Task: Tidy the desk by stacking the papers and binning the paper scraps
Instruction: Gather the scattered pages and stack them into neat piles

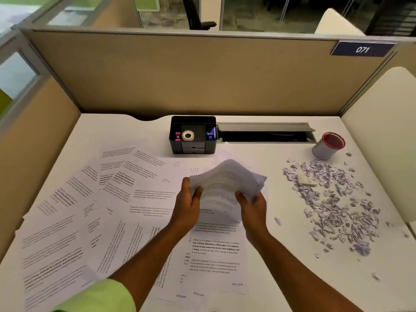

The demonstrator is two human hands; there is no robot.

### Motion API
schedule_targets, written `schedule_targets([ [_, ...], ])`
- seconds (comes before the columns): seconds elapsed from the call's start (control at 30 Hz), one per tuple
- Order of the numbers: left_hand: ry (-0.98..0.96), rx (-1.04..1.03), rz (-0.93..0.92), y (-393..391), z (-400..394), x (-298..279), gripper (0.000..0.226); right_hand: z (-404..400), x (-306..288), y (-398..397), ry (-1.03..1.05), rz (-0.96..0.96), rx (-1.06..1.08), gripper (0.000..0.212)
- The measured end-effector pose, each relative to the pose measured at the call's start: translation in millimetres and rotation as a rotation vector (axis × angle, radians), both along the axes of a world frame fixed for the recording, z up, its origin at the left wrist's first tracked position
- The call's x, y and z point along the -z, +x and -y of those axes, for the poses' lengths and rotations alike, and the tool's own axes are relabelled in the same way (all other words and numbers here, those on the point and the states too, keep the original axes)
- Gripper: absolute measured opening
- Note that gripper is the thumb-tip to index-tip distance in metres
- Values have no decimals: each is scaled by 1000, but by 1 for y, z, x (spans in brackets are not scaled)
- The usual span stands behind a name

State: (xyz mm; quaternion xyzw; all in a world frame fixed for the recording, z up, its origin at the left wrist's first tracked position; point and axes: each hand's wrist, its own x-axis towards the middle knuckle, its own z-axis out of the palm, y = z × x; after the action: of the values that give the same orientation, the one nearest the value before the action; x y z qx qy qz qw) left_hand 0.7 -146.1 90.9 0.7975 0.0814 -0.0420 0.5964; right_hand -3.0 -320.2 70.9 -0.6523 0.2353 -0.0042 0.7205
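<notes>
So we've got the sheaf of papers [227,183] grasped in both grips, left hand [189,199] and right hand [252,203], above the surface [281,212]; loose sheets [90,210] lie leftward, nearer the left hand.

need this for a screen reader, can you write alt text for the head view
Both hands, left and right, hold a sheaf of papers above a white desk. Loose sheets cover its left side, scraps litter the right near a small bin, and an organiser sits at the back.
</notes>
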Motion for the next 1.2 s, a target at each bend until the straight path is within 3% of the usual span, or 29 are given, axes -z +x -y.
schedule_targets([
  [0.17, -33, -36, 12, -1, 3, 3, 32, -2, 2, -2, -47, 12, 1, 52],
  [0.4, 66, -64, -20, 13, -3, 13, 28, 12, 5, 10, -183, 17, -10, 19],
  [0.6, -68, -81, 31, 26, -9, -11, 16, 35, -8, 22, -127, 111, -161, 32],
  [0.73, -117, -70, 6, 22, -8, -11, 15, 40, -4, 22, -131, 110, -182, 19],
  [0.97, -111, -52, -22, 6, -3, 9, 31, 35, 5, 11, -145, 64, -218, 55],
  [1.1, -22, -39, -81, 6, -3, 18, 40, 34, 15, 14, -267, 24, -246, 28],
  [1.2, 13, -106, -79, 9, -5, 18, 38, 39, 17, 17, -364, 39, -238, 19],
])
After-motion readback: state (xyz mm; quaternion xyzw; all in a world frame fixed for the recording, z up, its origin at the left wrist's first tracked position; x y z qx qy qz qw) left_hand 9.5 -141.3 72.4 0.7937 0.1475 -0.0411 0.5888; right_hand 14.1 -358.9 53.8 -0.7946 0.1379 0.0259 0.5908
